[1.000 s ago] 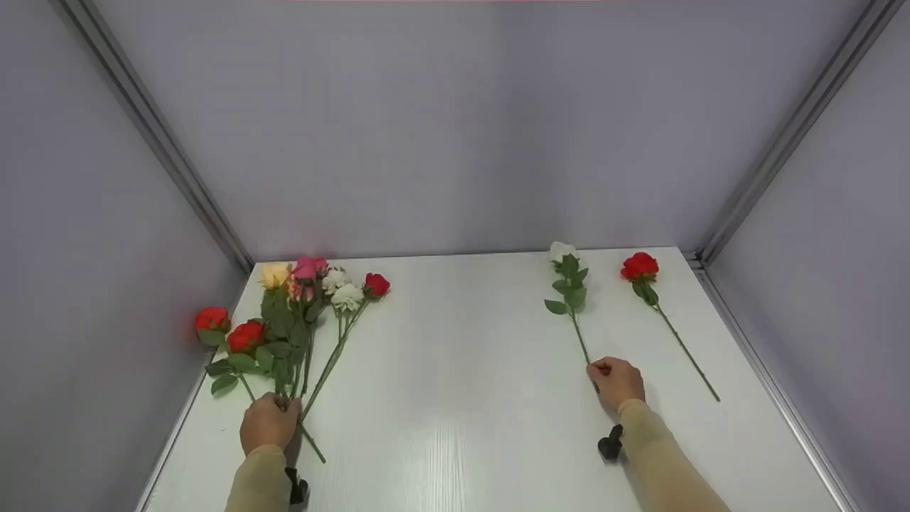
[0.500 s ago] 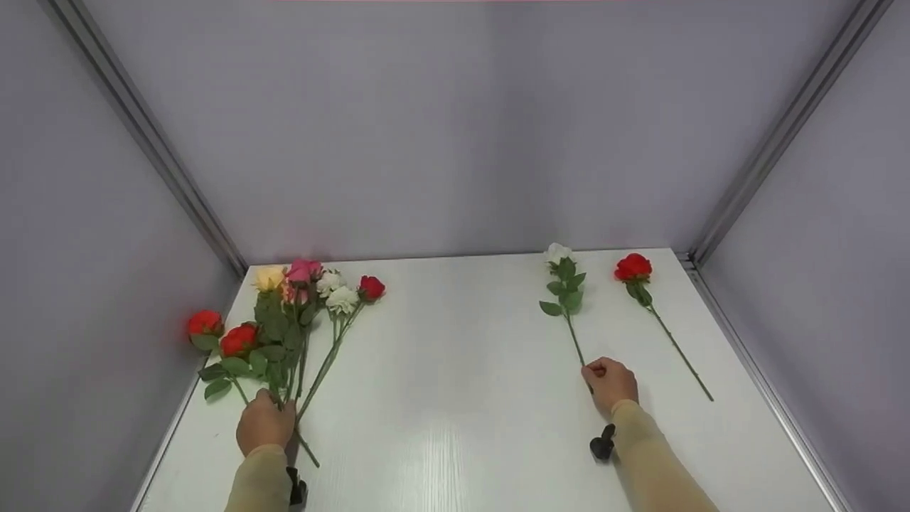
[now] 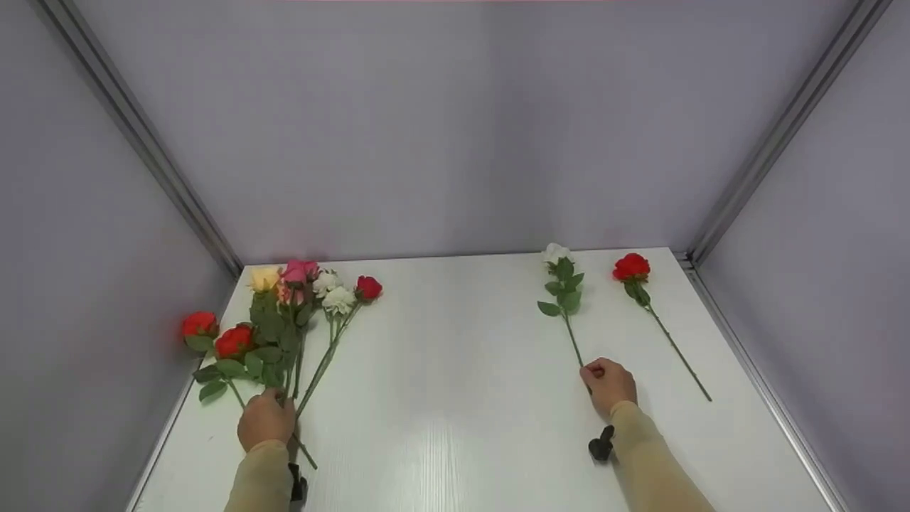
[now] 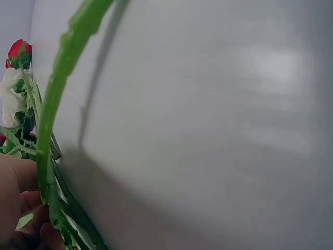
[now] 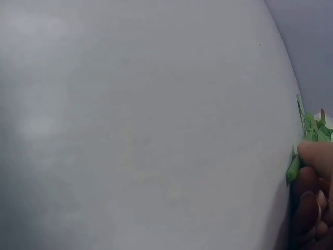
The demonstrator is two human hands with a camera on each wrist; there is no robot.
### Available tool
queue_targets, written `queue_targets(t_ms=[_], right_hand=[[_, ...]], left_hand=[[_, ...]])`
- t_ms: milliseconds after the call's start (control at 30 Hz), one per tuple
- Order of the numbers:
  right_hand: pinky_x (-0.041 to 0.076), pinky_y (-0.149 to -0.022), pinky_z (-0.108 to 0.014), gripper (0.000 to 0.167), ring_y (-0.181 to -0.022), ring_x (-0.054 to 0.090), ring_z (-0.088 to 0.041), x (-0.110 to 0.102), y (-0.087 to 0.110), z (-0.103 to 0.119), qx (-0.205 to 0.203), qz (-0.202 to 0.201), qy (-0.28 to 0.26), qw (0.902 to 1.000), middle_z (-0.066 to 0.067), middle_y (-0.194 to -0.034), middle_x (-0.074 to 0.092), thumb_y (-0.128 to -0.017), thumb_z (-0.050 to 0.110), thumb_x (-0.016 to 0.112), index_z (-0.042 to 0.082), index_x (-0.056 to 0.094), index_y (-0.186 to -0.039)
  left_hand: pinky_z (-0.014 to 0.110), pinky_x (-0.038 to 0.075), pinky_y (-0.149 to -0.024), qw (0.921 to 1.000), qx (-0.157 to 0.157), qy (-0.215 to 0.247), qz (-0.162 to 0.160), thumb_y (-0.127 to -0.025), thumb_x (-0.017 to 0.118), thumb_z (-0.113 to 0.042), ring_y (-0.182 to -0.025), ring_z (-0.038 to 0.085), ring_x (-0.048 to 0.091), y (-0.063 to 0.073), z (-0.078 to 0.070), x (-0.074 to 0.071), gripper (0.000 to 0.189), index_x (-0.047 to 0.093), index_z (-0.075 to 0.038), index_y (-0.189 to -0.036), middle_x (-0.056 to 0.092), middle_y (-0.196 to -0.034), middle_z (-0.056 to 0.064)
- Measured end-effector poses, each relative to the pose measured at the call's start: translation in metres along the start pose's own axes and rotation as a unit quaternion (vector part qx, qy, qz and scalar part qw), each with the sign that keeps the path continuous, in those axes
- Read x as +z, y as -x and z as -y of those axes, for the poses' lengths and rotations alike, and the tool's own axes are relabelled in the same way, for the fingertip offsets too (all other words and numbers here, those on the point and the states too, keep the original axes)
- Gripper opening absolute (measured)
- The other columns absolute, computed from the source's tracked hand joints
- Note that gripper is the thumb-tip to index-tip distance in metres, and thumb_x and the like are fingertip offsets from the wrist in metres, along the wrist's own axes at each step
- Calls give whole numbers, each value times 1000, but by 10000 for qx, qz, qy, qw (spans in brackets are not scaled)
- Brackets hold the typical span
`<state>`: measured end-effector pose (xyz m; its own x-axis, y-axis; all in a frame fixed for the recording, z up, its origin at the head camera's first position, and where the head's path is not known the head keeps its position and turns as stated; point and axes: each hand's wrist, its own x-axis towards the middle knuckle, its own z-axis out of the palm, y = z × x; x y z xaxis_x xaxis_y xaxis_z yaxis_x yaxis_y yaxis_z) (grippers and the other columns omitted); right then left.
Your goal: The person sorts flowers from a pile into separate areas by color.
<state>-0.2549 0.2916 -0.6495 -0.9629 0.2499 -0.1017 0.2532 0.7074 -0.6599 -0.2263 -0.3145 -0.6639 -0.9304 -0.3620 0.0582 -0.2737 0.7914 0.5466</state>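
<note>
At the left, my left hand [image 3: 266, 419] holds flower stems low down, below a spread of artificial blooms. In the left wrist view a thick green stem [image 4: 54, 88] rises from between its fingers, with more stems beside it. Above that hand lie a yellow rose [image 3: 264, 278], a pink rose [image 3: 298, 271], white carnations [image 3: 339, 299], a small red rose [image 3: 369, 287] and two fuller red flowers [image 3: 234, 341]. On the right, my right hand [image 3: 610, 382] pinches the lower stem of a white rose [image 3: 557, 254]. The stem's cut end [image 5: 293, 169] shows at its fingertips.
A single red flower [image 3: 631, 267] lies slantwise on the white table [image 3: 455, 355], right of the white rose. Grey panels [image 3: 398, 128] with metal corner posts [image 3: 135, 135] enclose the back and sides. The leftmost red flower [image 3: 200, 323] overhangs the table's left edge.
Table and flowers appear slightly further left in the head view, as the camera has shifted. Both hands keep hold of their stems, with little movement.
</note>
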Motion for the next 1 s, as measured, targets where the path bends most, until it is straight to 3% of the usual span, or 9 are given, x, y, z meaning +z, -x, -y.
queue_targets(t_ms=[333,500,633,800,1000], right_hand=[[45,-71,-34,16,-79,58,-18,2,0,0,-19,-31,18,10000,0,-85,64,-94,29,63,13,67,-94],[44,-72,-35,15,-79,58,-18,1,0,-1,-112,-56,66,9999,-1,-85,64,-94,27,63,13,68,-94],[45,-73,-36,16,-81,58,-19,1,2,0,-155,-15,64,9999,-1,-87,64,-95,27,62,12,67,-96],[47,-75,-35,18,-84,58,-19,-3,3,0,-136,83,-79,9998,-3,-91,64,-96,27,60,11,67,-100],[48,-73,-33,18,-81,60,-18,-6,1,6,-275,-68,-284,9992,-3,-88,66,-95,23,61,8,69,-99]], left_hand=[[57,47,-74,9995,-34,299,-77,-91,58,-7,-88,46,62,2,-2,-3,22,66,5,-107,66,-97,27],[55,45,-70,9981,41,465,-410,-91,59,-7,-82,42,60,3,-5,-4,19,65,5,-104,66,-89,25],[54,45,-68,9941,231,633,-855,-91,60,-5,-78,41,60,5,-9,-8,16,65,4,-102,64,-84,23],[50,44,-68,9867,401,911,-1285,-90,64,-7,-76,36,58,6,-28,-15,14,66,2,-101,63,-82,19],[45,41,-62,9712,832,1259,-1845,-86,70,-6,-66,29,56,9,-61,-20,13,68,-1,-99,61,-73,13]])
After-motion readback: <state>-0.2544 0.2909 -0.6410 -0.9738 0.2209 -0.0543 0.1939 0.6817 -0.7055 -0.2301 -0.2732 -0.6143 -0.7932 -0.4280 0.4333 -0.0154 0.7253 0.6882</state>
